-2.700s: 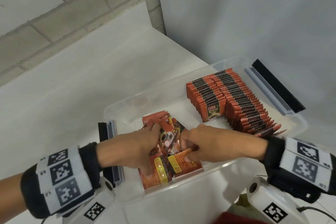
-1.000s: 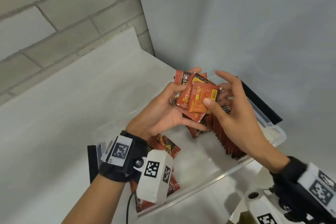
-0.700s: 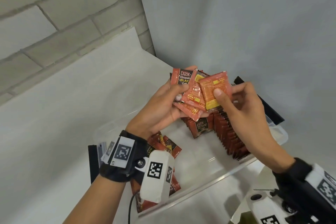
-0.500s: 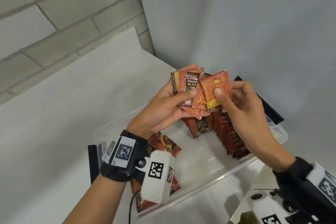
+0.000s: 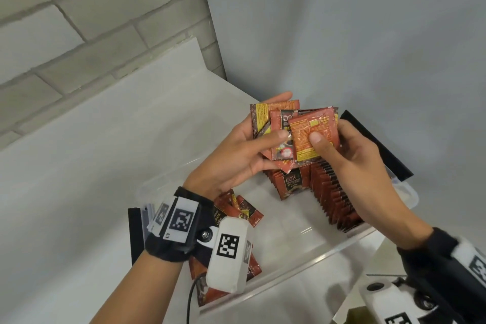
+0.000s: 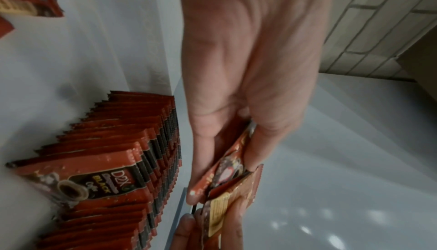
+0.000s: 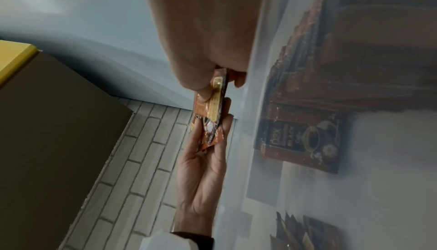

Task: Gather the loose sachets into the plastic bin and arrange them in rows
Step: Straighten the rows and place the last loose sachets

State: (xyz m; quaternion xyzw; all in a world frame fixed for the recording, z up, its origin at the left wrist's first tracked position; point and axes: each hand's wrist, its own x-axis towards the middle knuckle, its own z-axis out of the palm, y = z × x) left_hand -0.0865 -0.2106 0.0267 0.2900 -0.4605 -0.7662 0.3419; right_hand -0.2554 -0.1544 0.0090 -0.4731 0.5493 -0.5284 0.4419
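A white table (image 5: 79, 166) fills the left and middle of the head view, under a grey brick wall (image 5: 79, 21) in the upper left. On it, in the lower middle, sits the clear plastic bin (image 5: 302, 268). Inside the bin, two rows of sachets (image 5: 331, 200) stand on edge in the right half, below the hands; in the left wrist view they fill the lower left. A loose pile of sachets (image 5: 244, 214) lies in the bin's near left part, partly hidden by the left wrist band. A black lid clip (image 5: 376, 147) shows at the bin's far right end.

Above the rows, in the frame's centre, the left hand (image 5: 236, 158) grips a fanned bunch of sachets (image 5: 271, 118), thumb pressed on their fronts and fingers behind. The right hand (image 5: 349, 163) pinches the front orange sachet (image 5: 310, 134) of that bunch between thumb and curled fingers, just beside the left thumb.
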